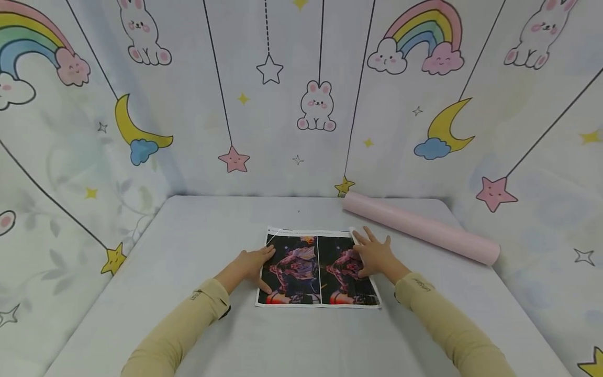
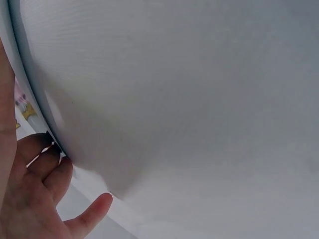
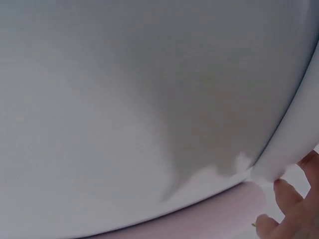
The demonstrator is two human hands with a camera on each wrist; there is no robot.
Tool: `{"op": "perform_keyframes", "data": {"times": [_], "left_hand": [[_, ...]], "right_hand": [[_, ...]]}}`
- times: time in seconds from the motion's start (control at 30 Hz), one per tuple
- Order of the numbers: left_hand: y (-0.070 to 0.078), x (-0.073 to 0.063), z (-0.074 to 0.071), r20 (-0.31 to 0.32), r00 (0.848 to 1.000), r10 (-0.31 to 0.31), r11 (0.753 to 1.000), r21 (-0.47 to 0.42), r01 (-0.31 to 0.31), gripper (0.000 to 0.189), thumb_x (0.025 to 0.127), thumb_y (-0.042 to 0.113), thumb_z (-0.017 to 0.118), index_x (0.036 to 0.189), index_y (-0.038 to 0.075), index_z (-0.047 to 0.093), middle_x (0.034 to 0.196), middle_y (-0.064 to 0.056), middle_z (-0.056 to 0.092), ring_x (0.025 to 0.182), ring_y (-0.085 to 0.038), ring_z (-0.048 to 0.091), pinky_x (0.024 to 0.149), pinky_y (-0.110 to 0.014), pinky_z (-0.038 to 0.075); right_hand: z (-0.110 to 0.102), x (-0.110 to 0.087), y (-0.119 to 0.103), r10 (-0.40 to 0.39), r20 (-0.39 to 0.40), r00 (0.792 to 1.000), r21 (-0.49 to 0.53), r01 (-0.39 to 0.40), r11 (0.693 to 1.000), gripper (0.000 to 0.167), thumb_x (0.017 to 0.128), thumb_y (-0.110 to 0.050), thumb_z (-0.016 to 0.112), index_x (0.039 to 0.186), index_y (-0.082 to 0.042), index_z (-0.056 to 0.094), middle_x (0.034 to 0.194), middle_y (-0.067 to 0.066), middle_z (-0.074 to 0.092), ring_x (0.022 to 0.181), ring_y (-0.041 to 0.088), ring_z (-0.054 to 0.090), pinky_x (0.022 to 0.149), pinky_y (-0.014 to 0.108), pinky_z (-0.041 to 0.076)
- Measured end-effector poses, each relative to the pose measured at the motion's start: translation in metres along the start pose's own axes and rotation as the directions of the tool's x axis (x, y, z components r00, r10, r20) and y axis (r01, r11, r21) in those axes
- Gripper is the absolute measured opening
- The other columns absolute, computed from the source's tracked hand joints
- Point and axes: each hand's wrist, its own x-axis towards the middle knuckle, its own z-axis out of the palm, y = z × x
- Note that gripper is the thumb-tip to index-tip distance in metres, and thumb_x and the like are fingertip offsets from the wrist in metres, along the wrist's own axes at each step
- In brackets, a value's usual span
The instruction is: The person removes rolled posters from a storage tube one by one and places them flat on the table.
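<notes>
A printed sheet [image 1: 294, 272] with two dark, colourful pictures side by side and a white border lies on the white table [image 1: 311, 345]. My left hand [image 1: 252, 266] rests at its left edge, thumb and fingers apart over the picture. At the right edge, my right hand [image 1: 377, 256] touches the sheet with fingers spread. Part of the left hand [image 2: 37, 199] shows low in the left wrist view, its thumb held out. Only some fingers of the right hand [image 3: 291, 209] appear in the right wrist view. Neither wrist view shows the printed pictures.
A pale pink roll [image 1: 419, 228] lies slantwise at the back right of the table, beyond the right hand. Patterned cloth [image 1: 282, 115] with rabbits, stars and rainbows hangs around the table's back and sides.
</notes>
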Motion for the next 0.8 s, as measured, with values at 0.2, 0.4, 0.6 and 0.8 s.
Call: {"op": "perform_keyframes", "data": {"times": [0.2,0.4,0.6,0.8], "left_hand": [[-0.005,-0.001,0.001,0.005,1.0,-0.007,1.0,0.0,0.007,0.118,0.053,0.063,0.076,0.144,0.008,0.027,0.15,-0.007,0.022,0.128,-0.03,0.037,0.093,-0.061,0.031],[-0.009,-0.001,-0.001,0.001,1.0,-0.01,1.0,0.01,0.01,0.118,0.052,0.064,0.075,0.144,0.008,0.027,0.15,-0.006,0.022,0.129,-0.03,0.036,0.093,-0.061,0.031],[-0.006,0.001,0.0,0.008,1.0,0.007,1.0,0.001,-0.007,0.118,0.053,0.062,0.076,0.144,0.007,0.026,0.15,-0.006,0.022,0.128,-0.03,0.036,0.093,-0.06,0.031],[-0.006,-0.001,0.002,0.003,1.0,0.01,1.0,-0.013,-0.009,0.117,0.054,0.06,0.077,0.144,0.006,0.026,0.15,-0.007,0.021,0.129,-0.029,0.035,0.093,-0.06,0.031]], "right_hand": [[0.007,-0.004,0.019,-0.078,-0.074,0.994,-0.033,0.076,0.997,0.071,0.065,-0.055,0.073,0.121,-0.014,0.058,0.146,0.006,0.03,0.135,0.035,0.016,0.09,0.071,0.021],[0.019,-0.01,0.038,-0.108,-0.06,0.992,0.033,0.111,0.993,0.071,0.078,-0.053,0.062,0.132,-0.009,0.048,0.137,0.02,0.04,0.129,0.037,0.031,0.095,0.063,0.026],[0.033,-0.026,0.048,-0.129,-0.084,0.988,0.104,0.137,0.985,0.069,0.086,-0.053,0.052,0.138,-0.009,0.039,0.139,0.019,0.038,0.13,0.038,0.029,0.096,0.063,0.024],[0.041,-0.028,0.051,-0.18,-0.124,0.976,0.08,0.191,0.978,0.069,0.089,-0.053,0.047,0.14,-0.009,0.037,0.142,0.011,0.037,0.131,0.038,0.026,0.097,0.062,0.024]]}}
